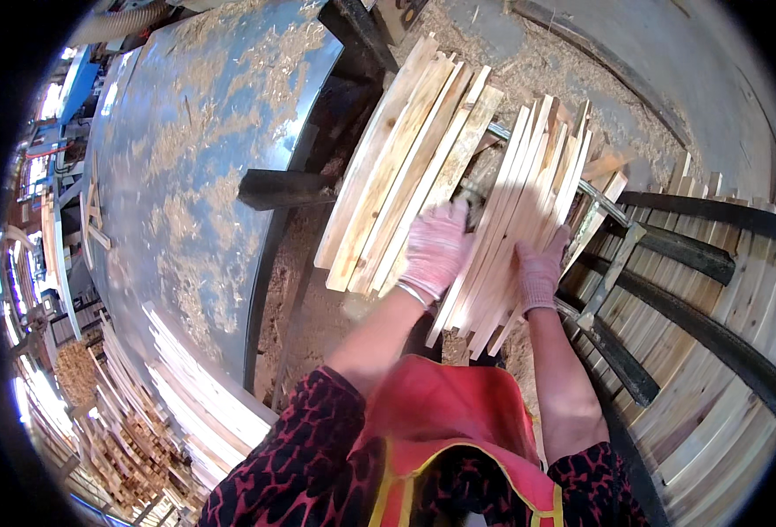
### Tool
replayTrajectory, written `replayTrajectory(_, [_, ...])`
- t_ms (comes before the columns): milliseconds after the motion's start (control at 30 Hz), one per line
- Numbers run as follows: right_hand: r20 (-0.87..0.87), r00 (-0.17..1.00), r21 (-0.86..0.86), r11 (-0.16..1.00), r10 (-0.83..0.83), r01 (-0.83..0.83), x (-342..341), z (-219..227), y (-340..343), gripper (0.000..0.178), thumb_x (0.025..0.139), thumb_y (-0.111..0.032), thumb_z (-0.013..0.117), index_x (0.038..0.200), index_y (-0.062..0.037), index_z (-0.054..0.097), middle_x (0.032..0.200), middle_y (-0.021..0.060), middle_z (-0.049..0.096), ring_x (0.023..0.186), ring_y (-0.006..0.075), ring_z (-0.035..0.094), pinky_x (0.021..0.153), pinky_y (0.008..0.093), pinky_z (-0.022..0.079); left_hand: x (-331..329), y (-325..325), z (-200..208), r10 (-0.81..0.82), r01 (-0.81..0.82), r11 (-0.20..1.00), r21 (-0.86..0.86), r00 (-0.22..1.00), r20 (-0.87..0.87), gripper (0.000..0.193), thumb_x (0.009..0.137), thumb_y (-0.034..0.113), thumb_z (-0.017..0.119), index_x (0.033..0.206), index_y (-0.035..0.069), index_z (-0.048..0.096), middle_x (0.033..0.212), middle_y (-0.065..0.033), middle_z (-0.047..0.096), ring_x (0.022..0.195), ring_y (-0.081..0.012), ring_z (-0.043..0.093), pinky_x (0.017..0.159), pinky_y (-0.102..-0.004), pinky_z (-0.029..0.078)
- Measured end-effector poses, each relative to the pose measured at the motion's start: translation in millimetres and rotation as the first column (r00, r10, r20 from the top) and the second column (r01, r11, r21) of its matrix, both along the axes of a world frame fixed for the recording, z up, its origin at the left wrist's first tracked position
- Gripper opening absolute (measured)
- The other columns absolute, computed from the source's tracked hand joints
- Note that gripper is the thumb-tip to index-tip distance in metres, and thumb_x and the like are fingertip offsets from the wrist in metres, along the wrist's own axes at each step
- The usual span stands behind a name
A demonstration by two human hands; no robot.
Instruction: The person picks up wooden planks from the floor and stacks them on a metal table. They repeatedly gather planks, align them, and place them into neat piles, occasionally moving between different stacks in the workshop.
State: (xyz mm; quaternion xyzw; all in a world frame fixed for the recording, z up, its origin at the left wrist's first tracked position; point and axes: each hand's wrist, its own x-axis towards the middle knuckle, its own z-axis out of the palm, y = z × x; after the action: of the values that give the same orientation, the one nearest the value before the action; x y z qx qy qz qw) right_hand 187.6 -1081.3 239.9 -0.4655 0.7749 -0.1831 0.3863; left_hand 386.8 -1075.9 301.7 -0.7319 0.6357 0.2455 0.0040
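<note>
My left hand [436,248], in a pale pink work glove, lies between two groups of wooden strips. Its fingers are stretched forward and slightly blurred, with the thumb toward the right-hand bundle. My right hand [542,269], gloved alike, grips the right side of that bundle of wooden strips [513,211], thumb on top and fingers at the outer side. The bundle's strips lie lengthwise away from me, their ends uneven. A second row of wooden strips [397,171] lies left of my left hand. A metal bar [603,202] shows under the bundle.
A large metal table [186,167] strewn with wood shavings stands at left, a dark bracket [283,189] jutting from its edge. At right, a black metal frame [682,250] crosses stacked boards [713,422]. More strips [204,395] lie lower left. Sawdust [528,53] covers the floor ahead.
</note>
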Motion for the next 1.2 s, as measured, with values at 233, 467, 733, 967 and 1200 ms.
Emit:
replayTrajectory(233, [-0.022,1.0,-0.029,1.0,-0.004,0.003,3,-1,-1,0.107,0.08,-0.024,0.078,0.165,-0.0032,0.015,0.164,0.0222,0.035,0.149,0.0334,0.039,0.121,0.0346,0.031,28,9,-10,-0.221,0.23,0.973,0.001,0.932,0.288,0.055,0.094,0.016,0.054,0.147,0.004,0.049,0.116,-0.0168,0.065,0.117,-0.0331,0.061,0.092,-0.0437,0.05])
replayTrajectory(467, [0.275,0.952,-0.004,0.99,-0.133,0.139,-4,-24,6,0.104,0.08,-0.026,0.077,0.164,-0.0048,0.02,0.152,0.0241,0.048,0.132,0.037,0.054,0.113,0.0403,0.041,6,13,-36,-0.036,0.013,0.994,-0.109,0.976,-0.214,0.052,0.087,0.008,0.059,0.139,0.003,0.052,0.106,-0.023,0.066,0.1,-0.0408,0.066,0.088,-0.0506,0.055])
replayTrajectory(733, [0.075,0.99,0.029,0.993,-0.117,0.115,13,10,-2,0.108,0.077,-0.035,0.076,0.163,-0.0034,0.02,0.155,0.0258,0.045,0.138,0.0391,0.05,0.115,0.04,0.039,21,9,-41,0.075,-0.052,0.993,-0.11,0.974,0.215,0.034,0.09,0.012,0.062,0.12,0.001,0.051,0.094,-0.0258,0.062,0.089,-0.0449,0.066,0.08,-0.05,0.055])
replayTrajectory(967, [0.088,0.994,0.067,0.996,-0.07,0.064,15,23,-1,0.104,0.08,-0.024,0.076,0.164,-0.0028,0.018,0.163,0.0257,0.034,0.146,0.0377,0.042,0.12,0.0367,0.034,48,11,-51,-0.095,0.111,0.993,0.044,0.958,-0.271,0.051,0.091,0.017,0.059,0.139,0.002,0.053,0.126,-0.0265,0.066,0.11,-0.0433,0.066,0.095,-0.0513,0.053])
replayTrajectory(1200, [-0.032,0.999,-0.034,0.999,-0.031,0.03,5,-17,7,0.105,0.082,-0.025,0.078,0.164,-0.001,0.017,0.164,0.0248,0.033,0.148,0.036,0.039,0.121,0.0365,0.032,90,-1,6,0.195,-0.063,0.93,-0.362,0.919,0.342,0.07,0.082,0.02,0.073,0.145,0.006,0.047,0.135,-0.0225,0.056,0.117,-0.0418,0.06,0.098,-0.0524,0.048])
